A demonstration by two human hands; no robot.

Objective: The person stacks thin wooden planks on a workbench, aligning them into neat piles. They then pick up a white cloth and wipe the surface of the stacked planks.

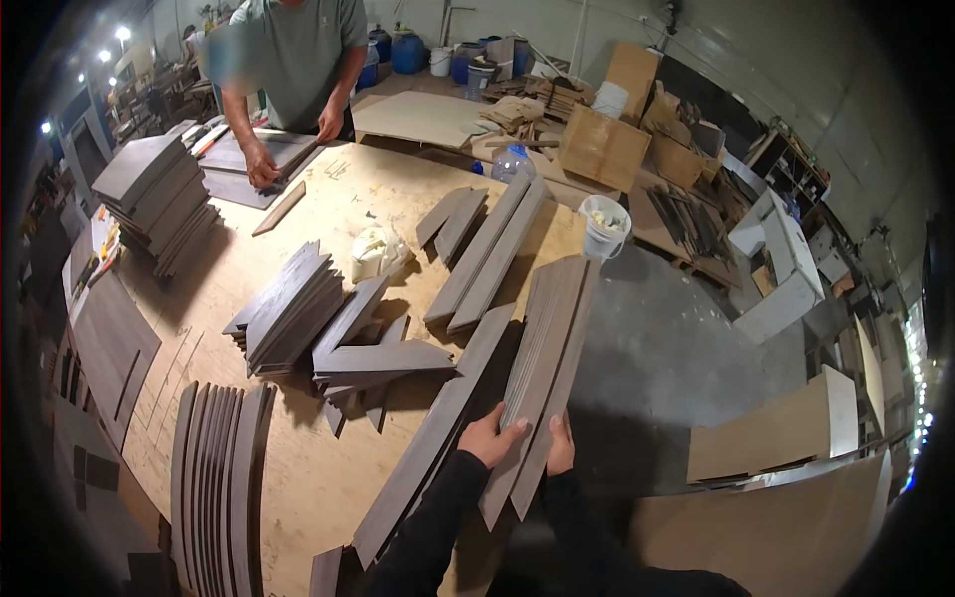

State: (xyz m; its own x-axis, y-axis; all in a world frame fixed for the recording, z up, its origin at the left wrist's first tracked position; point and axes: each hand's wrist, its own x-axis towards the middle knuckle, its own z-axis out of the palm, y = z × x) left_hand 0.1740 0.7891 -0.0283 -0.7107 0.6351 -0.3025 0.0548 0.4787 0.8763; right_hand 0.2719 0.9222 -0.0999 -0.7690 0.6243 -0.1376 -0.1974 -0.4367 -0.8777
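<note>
Near the right edge of the workbench, a bundle of long grey-brown wooden strips (544,348) with slanted ends sits between my two hands. My left hand (487,438) grips the bundle's left side, thumb on top. From the right side, my right hand (561,445) holds the outermost strip, its thumb pointing up and its other fingers mostly hidden. Just left of the bundle lies another long mitred strip (438,428). Farther off, a pair of long strips (487,259) rests on the bench. Shorter mitred pieces (383,356) lie crossed in a pile to the left.
Across the plywood workbench (328,478), a person (298,70) handles flat panels. A tall stack of boards (154,199) stands far left, and a row of strips (219,478) near left. A white bucket (605,227) sits beyond the bundle. Large panels (766,438) lean at the right.
</note>
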